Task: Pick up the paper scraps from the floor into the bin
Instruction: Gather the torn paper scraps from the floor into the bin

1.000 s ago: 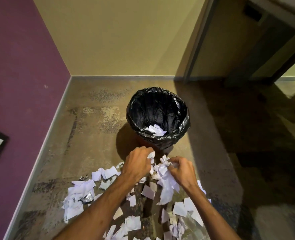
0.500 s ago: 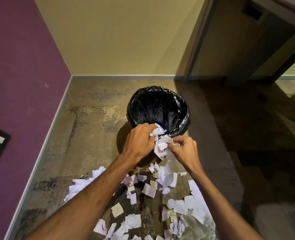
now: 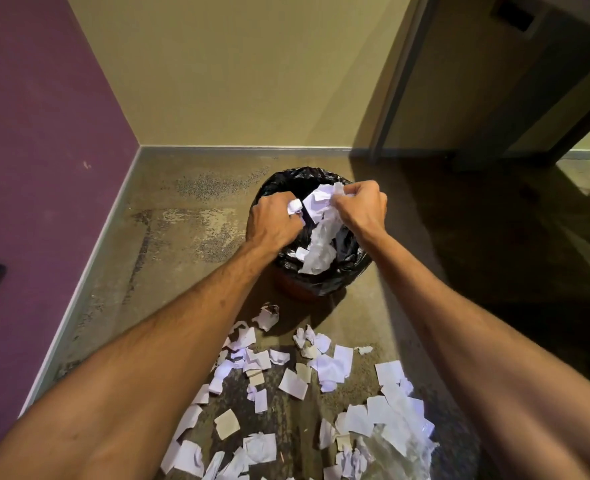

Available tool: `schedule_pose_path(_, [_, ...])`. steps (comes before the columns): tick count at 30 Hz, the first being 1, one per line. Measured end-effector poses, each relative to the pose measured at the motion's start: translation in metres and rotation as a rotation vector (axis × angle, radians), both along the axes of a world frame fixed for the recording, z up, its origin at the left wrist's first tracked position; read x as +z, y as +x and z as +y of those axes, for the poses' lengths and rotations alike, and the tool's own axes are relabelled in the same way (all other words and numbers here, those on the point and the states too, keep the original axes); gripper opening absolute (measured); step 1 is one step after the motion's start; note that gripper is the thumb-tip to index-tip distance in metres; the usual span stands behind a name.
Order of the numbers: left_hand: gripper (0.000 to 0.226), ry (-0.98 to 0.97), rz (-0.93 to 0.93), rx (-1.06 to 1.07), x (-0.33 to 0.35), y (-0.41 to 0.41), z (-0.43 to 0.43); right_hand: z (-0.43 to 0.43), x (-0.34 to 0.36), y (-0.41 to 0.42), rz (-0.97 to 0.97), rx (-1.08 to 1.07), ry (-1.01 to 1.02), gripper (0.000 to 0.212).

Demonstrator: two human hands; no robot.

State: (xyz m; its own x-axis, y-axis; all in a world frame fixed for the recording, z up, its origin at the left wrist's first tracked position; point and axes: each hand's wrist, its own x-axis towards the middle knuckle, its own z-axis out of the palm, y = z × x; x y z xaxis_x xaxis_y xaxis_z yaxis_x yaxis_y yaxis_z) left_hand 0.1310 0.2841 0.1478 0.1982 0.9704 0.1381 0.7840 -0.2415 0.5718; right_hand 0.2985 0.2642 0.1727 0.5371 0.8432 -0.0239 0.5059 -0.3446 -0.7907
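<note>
Paper scraps (image 3: 322,232) gripped by left hand (image 3: 274,221), right hand (image 3: 361,206), above black-lined bin (image 3: 336,282)

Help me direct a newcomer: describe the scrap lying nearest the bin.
Find the black-lined bin on the floor near the purple-and-cream wall corner. Just before its base lies a crumpled white scrap; unlike the flatter pieces, it sits nearest the bin.

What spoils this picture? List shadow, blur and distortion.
Head view: dim warm light; deep shadow covers the floor at right; the wide-angle lens bends the wall lines and swells the forearms; paper held by the left hand and right hand over the bin looks smeared; scraps below are sharp.
</note>
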Motion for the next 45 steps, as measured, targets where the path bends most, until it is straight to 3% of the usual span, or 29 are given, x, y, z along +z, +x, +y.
schedule_pose_path(4, [0.016, -0.108, -0.039, 0.025, -0.015, 0.006, 0.013, 0.015, -0.006, 0.002, 0.031, -0.1, -0.001, 0.026])
schedule_pose_path(7, [0.056, -0.173, -0.026, 0.037, -0.023, 0.01, 0.02, 0.016, -0.02, 0.0, 0.002, -0.08, -0.019, 0.021])
schedule_pose_path(9, [0.067, -0.222, -0.042, 0.007, -0.032, 0.015, 0.023, 0.012, -0.032, 0.0, -0.014, -0.041, -0.048, 0.025])
schedule_pose_path(13, [0.057, -0.207, -0.048, 0.005, -0.049, 0.017, 0.02, 0.004, -0.056, 0.0, -0.047, 0.033, -0.069, 0.039])
schedule_pose_path(22, [0.039, 0.03, -0.143, -0.024, -0.047, 0.005, -0.016, -0.025, -0.053, 0.007, -0.049, 0.008, 0.049, 0.033])
schedule_pose_path(25, [0.03, 0.168, -0.196, -0.008, -0.041, -0.008, -0.038, -0.056, -0.049, 0.015, -0.088, -0.11, 0.166, 0.025])
schedule_pose_path(28, [0.023, 0.334, -0.116, -0.02, -0.048, -0.022, -0.078, -0.103, -0.069, 0.02, -0.13, -0.393, 0.203, 0.019])
schedule_pose_path(31, [0.017, 0.362, -0.057, -0.091, -0.074, -0.032, -0.114, -0.148, -0.118, 0.023, -0.072, -0.498, 0.032, 0.021])
schedule_pose_path(35, [0.013, 0.216, 0.066, -0.18, -0.138, -0.04, -0.144, -0.186, -0.194, 0.018, -0.071, -0.07, -0.429, 0.014])
schedule_pose_path(37, [0.009, 0.083, 0.161, -0.193, -0.174, -0.043, -0.143, -0.195, -0.227, 0.013, -0.078, 0.134, -0.553, 0.035])
schedule_pose_path(39, [0.027, -0.091, 0.296, -0.185, -0.207, -0.044, -0.136, -0.198, -0.252, 0.007, -0.161, 0.279, -0.657, 0.065])
schedule_pose_path(42, [0.056, -0.314, 0.49, -0.142, -0.245, -0.044, -0.121, -0.197, -0.277, 0.006, -0.306, 0.286, -0.748, 0.09])
schedule_pose_path(45, [0.062, -0.424, 0.525, -0.101, -0.273, -0.044, -0.108, -0.194, -0.294, 0.011, -0.303, 0.137, -0.725, 0.097])
